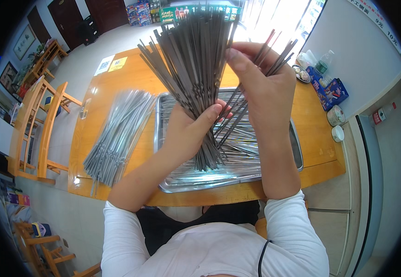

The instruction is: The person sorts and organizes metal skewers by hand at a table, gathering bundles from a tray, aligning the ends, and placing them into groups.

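A thick, fanned bundle of flat metal skewers [197,59] stands upright in my left hand [195,128], gripped around its lower part. My right hand [266,79], raised at the bundle's right side, holds several separate skewers [233,119] slanting down past the palm. Its thumb and forefinger touch the bundle's right edge. Beneath both hands a shallow metal tray [299,149] holds many loose skewers [240,145], partly hidden by my arms and the bundle. Left of the tray, a pile of shiny skewers [120,135] lies on the wooden table [311,135].
Two printed cards [112,65] lie at the table's far left. Along the right wall are a blue carton [335,91], a plastic bottle [324,62], a small plate [301,73] and a white cup [337,133]. Wooden benches [51,128] stand to the left.
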A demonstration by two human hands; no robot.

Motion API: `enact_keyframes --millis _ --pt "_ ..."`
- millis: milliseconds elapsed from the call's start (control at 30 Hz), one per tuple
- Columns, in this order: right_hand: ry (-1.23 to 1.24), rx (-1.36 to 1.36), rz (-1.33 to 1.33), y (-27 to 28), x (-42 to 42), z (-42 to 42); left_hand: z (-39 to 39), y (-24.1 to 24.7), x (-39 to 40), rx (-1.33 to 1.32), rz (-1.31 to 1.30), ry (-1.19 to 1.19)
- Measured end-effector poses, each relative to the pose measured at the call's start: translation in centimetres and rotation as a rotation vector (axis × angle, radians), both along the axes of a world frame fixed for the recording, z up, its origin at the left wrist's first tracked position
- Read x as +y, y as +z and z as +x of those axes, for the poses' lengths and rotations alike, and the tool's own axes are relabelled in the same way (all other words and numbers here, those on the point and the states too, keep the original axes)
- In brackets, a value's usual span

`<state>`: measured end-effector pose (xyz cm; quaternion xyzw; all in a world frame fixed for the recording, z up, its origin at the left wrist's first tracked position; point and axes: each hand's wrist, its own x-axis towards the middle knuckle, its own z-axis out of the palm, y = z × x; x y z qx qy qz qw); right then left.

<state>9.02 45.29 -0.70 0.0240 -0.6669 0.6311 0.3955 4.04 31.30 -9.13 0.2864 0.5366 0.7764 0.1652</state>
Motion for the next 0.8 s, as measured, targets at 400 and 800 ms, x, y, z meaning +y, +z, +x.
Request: enact_keyframes --millis 400,800 --pt "-0.044 -0.035 0.035 -0.27 0.3 -0.37 -0.04 0.36 0.0 0.059 -0.097 0.005" --pt "-0.072 -0.044 0.057 -0.34 0.01 -0.32 0.02 -0.34 0.25 0.033 -0.059 0.022"
